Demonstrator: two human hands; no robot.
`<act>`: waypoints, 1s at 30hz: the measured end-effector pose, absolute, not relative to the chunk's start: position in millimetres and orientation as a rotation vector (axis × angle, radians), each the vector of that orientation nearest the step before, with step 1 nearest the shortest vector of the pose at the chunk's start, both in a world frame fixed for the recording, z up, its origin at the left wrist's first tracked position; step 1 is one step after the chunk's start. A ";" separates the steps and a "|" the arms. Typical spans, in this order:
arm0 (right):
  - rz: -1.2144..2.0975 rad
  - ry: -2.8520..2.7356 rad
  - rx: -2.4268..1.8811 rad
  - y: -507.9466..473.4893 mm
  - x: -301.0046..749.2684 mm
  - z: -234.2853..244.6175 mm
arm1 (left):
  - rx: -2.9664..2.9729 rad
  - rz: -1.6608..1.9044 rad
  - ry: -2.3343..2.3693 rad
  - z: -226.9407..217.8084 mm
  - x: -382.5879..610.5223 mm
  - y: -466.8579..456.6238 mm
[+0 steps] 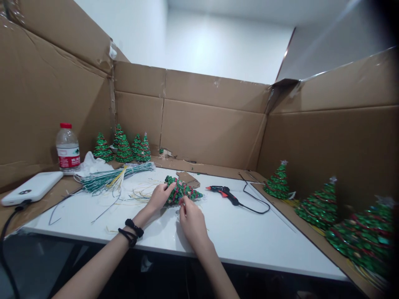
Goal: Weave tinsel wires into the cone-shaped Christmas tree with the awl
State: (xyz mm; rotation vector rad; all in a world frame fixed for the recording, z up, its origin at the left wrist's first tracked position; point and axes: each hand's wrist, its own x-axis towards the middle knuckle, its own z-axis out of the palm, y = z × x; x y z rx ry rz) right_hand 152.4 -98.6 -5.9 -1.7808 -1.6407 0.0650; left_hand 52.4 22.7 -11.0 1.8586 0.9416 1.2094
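white table (249, 236); left hand (159, 196) fingers grip tinsel tree (182, 191) lying sideways; right hand (191, 220) fingers pinch its underside

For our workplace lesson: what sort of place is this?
Probably a small craft workstation: a white table walled in cardboard, a glue gun, wire bundles, and finished tinsel Christmas trees.

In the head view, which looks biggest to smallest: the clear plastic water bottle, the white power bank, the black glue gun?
1. White power bank
2. Clear plastic water bottle, close behind
3. Black glue gun

All lie at similar distance.
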 end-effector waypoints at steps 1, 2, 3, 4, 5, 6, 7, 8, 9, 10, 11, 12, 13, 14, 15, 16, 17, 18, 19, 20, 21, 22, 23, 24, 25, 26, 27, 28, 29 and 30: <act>0.066 -1.638 -1.787 -98.6 151.9 -5.7 | 1.865 1.207 0.944 -10.9 52.3 22.7; 0.068 -1.632 -1.793 -98.5 151.5 -5.7 | 1.869 1.204 0.947 -10.6 52.1 22.6; 0.074 -1.624 -1.798 -98.3 151.0 -5.8 | 1.870 1.201 0.949 -10.3 52.0 22.6; 0.082 -1.616 -1.799 -98.0 150.5 -6.0 | 1.871 1.197 0.947 -10.0 52.0 22.7; 0.089 -1.607 -1.796 -97.7 150.1 -6.4 | 1.869 1.195 0.946 -9.7 52.0 22.8; 0.096 -1.598 -1.791 -97.2 149.8 -6.8 | 1.866 1.195 0.943 -9.6 52.0 23.1; 0.101 -1.588 -1.787 -96.7 149.7 -7.3 | 1.863 1.193 0.940 -9.6 52.0 23.3; 0.102 -1.578 -1.784 -96.3 149.7 -7.6 | 1.858 1.191 0.938 -9.8 52.1 23.6; 0.100 -1.568 -1.783 -96.0 149.8 -7.7 | 1.849 1.190 0.936 -10.0 52.1 23.8; 0.096 -1.558 -1.784 -95.8 150.1 -7.7 | 1.839 1.190 0.936 -10.2 52.1 24.0; 0.093 -1.549 -1.787 -95.8 150.6 -7.6 | 1.832 1.188 0.935 -10.6 52.0 24.2; 0.091 -1.542 -1.789 -95.7 151.1 -7.5 | 1.829 1.183 0.932 -10.9 51.8 24.4; 0.090 -1.536 -1.789 -95.7 151.7 -7.4 | 1.830 1.177 0.930 -11.3 51.6 24.7; 0.092 -1.532 -1.787 -95.5 152.3 -7.4 | 1.834 1.170 0.932 -11.7 51.4 25.0; 0.097 -1.527 -1.787 -95.2 153.0 -7.8 | 1.841 1.163 0.934 -12.1 51.2 25.5; 0.106 -1.525 -1.784 -94.8 153.8 -8.3 | 1.848 1.154 0.935 -12.5 51.0 26.0; 0.113 -1.526 -1.774 -94.3 154.6 -9.1 | 1.848 1.150 0.938 -12.9 51.0 26.6; 0.114 -1.526 -1.756 -93.7 155.7 -9.9 | 1.848 1.150 0.941 -13.2 51.0 27.0; 0.109 -1.526 -1.730 -93.1 156.9 -10.7 | 1.846 1.152 0.944 -13.5 51.1 27.3; 0.100 -1.524 -1.701 -92.7 158.3 -11.2 | 1.842 1.153 0.944 -13.7 51.2 27.5; 0.090 -1.518 -1.673 -92.4 159.8 -11.3 | 1.838 1.152 0.942 -13.8 51.4 27.5; 0.082 -1.510 -1.651 -92.4 161.5 -11.0 | 1.837 1.150 0.941 -13.9 51.7 27.4; 0.080 -1.500 -1.640 -92.6 163.1 -10.1 | 1.840 1.148 0.939 -13.9 51.8 27.3; 0.083 -1.493 -1.637 -93.1 164.6 -8.8 | 1.846 1.146 0.936 -13.8 52.0 27.1; 0.091 -1.489 -1.639 -93.9 165.8 -7.0 | 1.851 1.145 0.937 -13.7 52.0 27.0; 0.102 -1.489 -1.646 -95.0 166.8 -5.0 | 1.853 1.148 0.940 -13.6 52.0 26.8; 0.115 -1.490 -1.660 -96.2 167.5 -2.9 | 1.852 1.151 0.942 -13.5 52.0 26.8; 0.126 -1.494 -1.679 -97.4 167.8 -0.9 | 1.847 1.154 0.941 -13.5 51.9 26.8; 0.135 -1.497 -1.701 -98.7 167.9 1.0 | 1.843 1.155 0.937 -13.5 51.8 26.9; 0.138 -1.500 -1.725 -99.8 167.8 2.6 | 1.841 1.157 0.935 -13.6 51.7 27.0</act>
